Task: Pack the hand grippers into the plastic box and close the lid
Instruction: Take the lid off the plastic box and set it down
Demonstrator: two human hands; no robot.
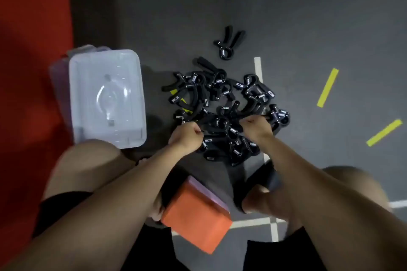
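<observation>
Nearest the camera, an orange block (196, 215) with a purple side lies on the grey floor (308, 28) between the person's two bare knees. Beyond it, both forearms reach forward into a heap of black hand grippers (222, 112). The left hand (187, 136) has its fingers curled at the heap's near-left edge, and the right hand (256, 126) is curled at its near-right side. Each grip looks closed tight among the handles, but I cannot tell which gripper either hand actually holds.

The heap is tangled: well over a dozen grippers, too overlapped for an exact count, with handles pointing every way and silver springs showing here and there. One single hand gripper (226, 43) lies apart, just beyond the heap, its spring end toward the person and its two handles splayed away and slightly right.

One plastic box (105, 97) sits left of the heap, just beside it, close to the left knee, with its clear lid on top and its long axis running near to far. Its far-left corner reaches a red mat (33, 50).

Right of the heap, two yellow tape strips (327, 87) lie slanted on open floor, and white lines (257, 68) cross near the right knee. Open floor stretches beyond the lone gripper.
</observation>
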